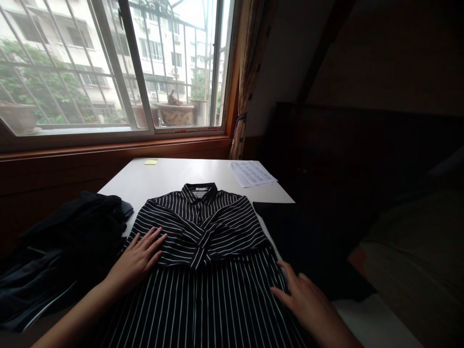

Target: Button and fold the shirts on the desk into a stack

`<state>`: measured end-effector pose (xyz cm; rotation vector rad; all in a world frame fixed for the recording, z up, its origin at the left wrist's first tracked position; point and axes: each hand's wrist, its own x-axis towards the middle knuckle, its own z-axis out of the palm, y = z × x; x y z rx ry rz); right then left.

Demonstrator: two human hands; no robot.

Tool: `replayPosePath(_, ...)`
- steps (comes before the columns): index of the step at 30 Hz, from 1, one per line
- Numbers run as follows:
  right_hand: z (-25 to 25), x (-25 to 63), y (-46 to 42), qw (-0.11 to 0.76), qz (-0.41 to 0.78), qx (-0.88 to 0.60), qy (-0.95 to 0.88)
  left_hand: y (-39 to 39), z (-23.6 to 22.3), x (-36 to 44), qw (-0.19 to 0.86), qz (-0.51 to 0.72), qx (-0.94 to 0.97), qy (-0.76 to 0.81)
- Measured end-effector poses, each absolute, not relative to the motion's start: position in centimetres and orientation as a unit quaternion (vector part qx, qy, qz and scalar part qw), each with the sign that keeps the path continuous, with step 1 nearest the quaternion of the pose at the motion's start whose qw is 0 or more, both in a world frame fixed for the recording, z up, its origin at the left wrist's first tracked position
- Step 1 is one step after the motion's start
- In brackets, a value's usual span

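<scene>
A black shirt with white stripes (197, 295) lies face up on the white table, collar toward the window. Its two sleeves are folded inward and cross over the chest. My left hand (139, 256) rests flat on the sleeve at the shirt's left side, fingers spread. At the shirt's right edge is my right hand (302, 295), its thumb and forefinger apart over the striped cloth. Its other fingers are partly hidden, and nothing shows between thumb and forefinger. The lower end of the shirt runs out of view at the bottom.
Dark clothes (68, 241) are heaped left of the shirt. A flat dark cloth (304, 246) lies to the right. Printed sheets (253, 173) and a yellow sticky note (151, 161) lie on the white table's (174, 171) far part, below a barred window (174, 63) and a tied curtain (246, 82).
</scene>
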<state>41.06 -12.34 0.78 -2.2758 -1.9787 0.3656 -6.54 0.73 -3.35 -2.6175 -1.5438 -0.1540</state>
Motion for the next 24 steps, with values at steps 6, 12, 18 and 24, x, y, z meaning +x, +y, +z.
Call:
replayPosePath(6,1.2,40.7,-13.3,0.153,0.321,-0.714,-0.603,0.5,-3.5,-6.3,0.071,-0.059,-0.857,-0.506)
replayPosePath(12,1.1,41.6,-14.3,0.188,0.417,-0.679,-0.575,0.5,-4.1,-6.4,0.067,-0.071,-0.854,-0.511)
replayPosePath(18,2.2,43.1,-12.6,0.228,0.411,-0.691,-0.55,-0.7,-4.3,-5.3,0.053,-0.05,-0.836,-0.545)
replayPosePath(24,4.7,45.2,-10.5,0.203,0.307,-0.732,-0.574,-4.7,-4.8,-2.5,0.049,-0.031,-0.808,-0.587)
